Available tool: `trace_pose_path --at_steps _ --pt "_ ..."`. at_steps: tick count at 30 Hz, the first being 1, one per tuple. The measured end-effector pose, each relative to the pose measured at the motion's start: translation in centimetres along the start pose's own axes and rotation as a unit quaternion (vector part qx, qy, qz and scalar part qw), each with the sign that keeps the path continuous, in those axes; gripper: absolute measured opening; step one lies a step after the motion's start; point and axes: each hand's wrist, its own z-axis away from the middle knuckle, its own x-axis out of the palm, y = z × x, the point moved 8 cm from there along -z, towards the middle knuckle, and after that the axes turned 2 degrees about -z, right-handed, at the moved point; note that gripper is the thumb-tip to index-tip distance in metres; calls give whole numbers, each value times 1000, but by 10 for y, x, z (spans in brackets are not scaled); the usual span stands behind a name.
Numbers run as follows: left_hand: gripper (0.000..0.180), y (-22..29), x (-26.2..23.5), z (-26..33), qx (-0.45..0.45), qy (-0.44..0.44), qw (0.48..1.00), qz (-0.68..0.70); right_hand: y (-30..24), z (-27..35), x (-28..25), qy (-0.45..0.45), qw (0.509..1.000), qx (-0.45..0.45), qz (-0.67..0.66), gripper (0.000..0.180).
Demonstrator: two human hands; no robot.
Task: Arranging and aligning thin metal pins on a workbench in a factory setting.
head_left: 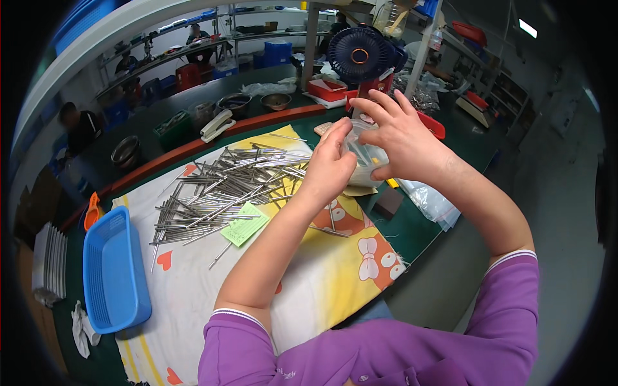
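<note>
A clear plastic container (369, 154) stands at the far right corner of the cloth, between my two hands. My left hand (329, 164) presses against its left side, fingers together and thumb near the rim. From the right, my right hand (404, 128) grips it with the thumb and a lower finger, while the upper fingers stretch out above. Its contents are mostly hidden; something small and yellow shows inside or behind it. A loose heap of thin metal rods (225, 183) lies left of my left hand, with a green paper slip (244, 224) on its near edge.
A blue plastic basket (116, 270) sits at the left, beside an orange scoop (93, 211). Clear plastic bags (430, 201) and a dark block (389, 202) lie right of the cloth (193, 309). Behind are a fan (360, 55), metal bowls (275, 101) and a white stapler-like tool (217, 125).
</note>
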Motion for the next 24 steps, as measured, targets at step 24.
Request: trace_pose_path --at_steps 24 --pt "33 40 -43 -4 46 87 990 101 113 -3 60 13 978 204 -45 19"
